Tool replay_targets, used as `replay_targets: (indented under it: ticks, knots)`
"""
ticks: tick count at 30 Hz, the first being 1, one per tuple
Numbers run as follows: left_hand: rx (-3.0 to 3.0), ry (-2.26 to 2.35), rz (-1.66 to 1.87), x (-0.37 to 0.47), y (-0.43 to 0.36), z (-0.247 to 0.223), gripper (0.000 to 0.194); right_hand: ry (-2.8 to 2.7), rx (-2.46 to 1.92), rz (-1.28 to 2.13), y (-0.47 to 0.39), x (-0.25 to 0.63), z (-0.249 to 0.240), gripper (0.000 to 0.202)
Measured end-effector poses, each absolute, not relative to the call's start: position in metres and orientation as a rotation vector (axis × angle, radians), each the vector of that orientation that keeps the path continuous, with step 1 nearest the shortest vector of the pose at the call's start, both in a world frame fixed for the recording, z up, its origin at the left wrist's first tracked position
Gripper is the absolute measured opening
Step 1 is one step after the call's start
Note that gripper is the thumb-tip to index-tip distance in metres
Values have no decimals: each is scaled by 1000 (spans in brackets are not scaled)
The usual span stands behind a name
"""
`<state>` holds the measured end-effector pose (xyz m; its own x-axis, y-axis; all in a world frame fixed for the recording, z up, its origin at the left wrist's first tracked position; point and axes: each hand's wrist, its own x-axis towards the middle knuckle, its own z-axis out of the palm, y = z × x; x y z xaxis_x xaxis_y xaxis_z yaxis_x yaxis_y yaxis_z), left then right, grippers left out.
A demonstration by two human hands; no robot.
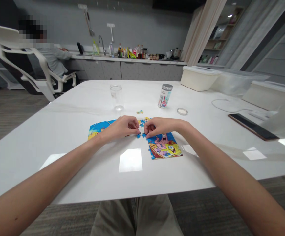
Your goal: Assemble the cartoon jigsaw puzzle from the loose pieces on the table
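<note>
My left hand point(124, 126) pinches a small blue puzzle piece point(139, 135) just above the white table. Close beside it, my right hand point(156, 126) has thumb and finger closed at another blue puzzle piece point(144, 135). Below the right fingers lies a joined puzzle section point(165, 147) with a pink and a yellow cartoon figure. Another blue and yellow puzzle section point(94, 128) is partly covered by my left hand and forearm. Loose puzzle pieces point(142, 122) lie just beyond the fingertips, and a single piece point(140, 112) sits farther back.
On the table point(93, 183) stand a clear jar point(116, 98) and a printed canister point(165, 96), with a round lid point(182, 111) nearby. To the right are a dark phone-like slab point(252, 127), a white cable and storage boxes point(200, 78). A person point(54, 57) sits at the back left.
</note>
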<state>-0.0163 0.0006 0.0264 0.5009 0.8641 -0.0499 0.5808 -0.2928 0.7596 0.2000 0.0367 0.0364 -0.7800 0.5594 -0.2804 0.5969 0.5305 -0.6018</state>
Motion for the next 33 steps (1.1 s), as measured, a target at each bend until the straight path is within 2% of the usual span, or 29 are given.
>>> replay_targets:
  ticks: [7,14,18,33]
  knots:
    - [2206,1246,582,-10,-8,21,13,2706,1012,-1083,35,200,39,22]
    - [2546,1129,341,-16,-10,35,24,2709,999,-1075,35,200,37,23]
    - [2566,1106,289,-17,-10,34,27,2694,1029,-1069,33,199,39,20]
    - [2530,1103,452,-12,-9,20,22,2703,1034,-1085,35,200,38,22]
